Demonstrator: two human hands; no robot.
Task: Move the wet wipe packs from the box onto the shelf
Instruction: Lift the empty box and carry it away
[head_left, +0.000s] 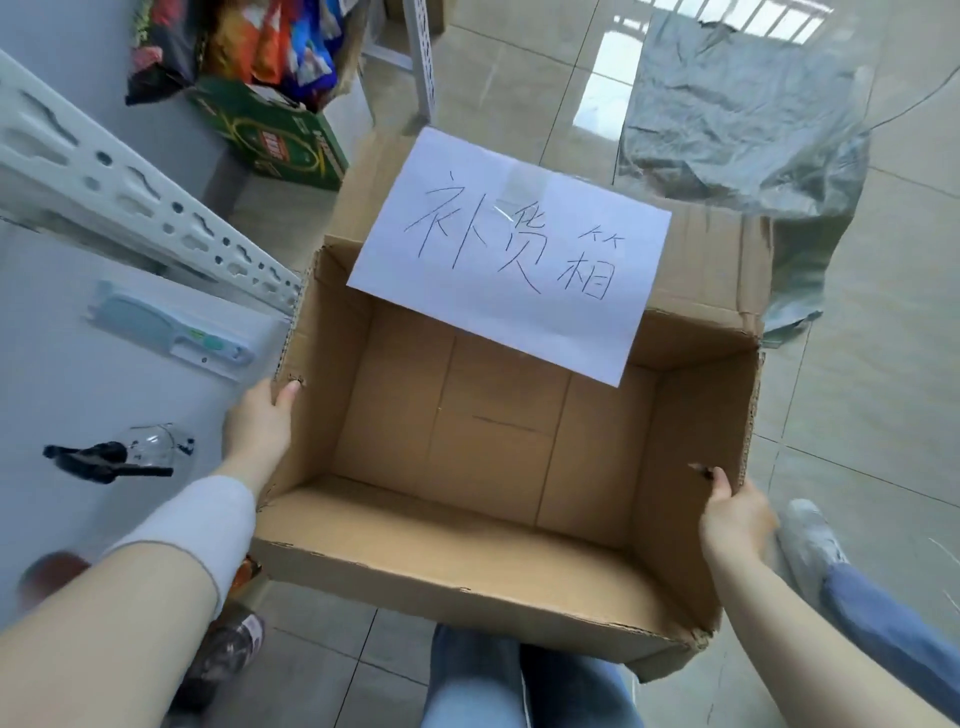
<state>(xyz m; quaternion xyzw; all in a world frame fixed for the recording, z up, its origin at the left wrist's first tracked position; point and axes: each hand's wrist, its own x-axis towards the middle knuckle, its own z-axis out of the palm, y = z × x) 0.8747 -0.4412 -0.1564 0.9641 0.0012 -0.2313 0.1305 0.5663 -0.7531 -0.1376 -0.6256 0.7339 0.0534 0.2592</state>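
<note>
View from above, looking down at a person's two arms holding an open cardboard box (483, 467) over a tiled floor (857, 415). The box sits between the two hands, its brown bottom panels in plain view.

The left hand (260, 426) grips the top edge of the box's left wall. Its thumb is hooked over the edge into the box, and the other fingers (288, 392) are hidden on the outer face. A white sleeve (208, 525) covers the wrist.

The right hand (732, 512) grips the top edge of the right wall in the same way, thumb inside and the remaining fingers out of sight behind the cardboard.

Beyond both sets of fingers, on the box's far flap, a white paper sign (509, 249) is taped, bearing large handwritten characters.

Just outside the left fingers lies a white shelf (62, 364), close to the box's left wall. A packaged comb (171, 327) rests on it, farther away than the fingers. A dark, blurred item (114, 457) lies level with the wrist.

Far beyond the left fingers stands a green carton (280, 135) with bright snack bags (249, 41).

Far beyond the right fingers, a crumpled grey plastic sheet (743, 119) lies on the floor. Just outside the right wrist is a pale shoe (808, 545).
</note>
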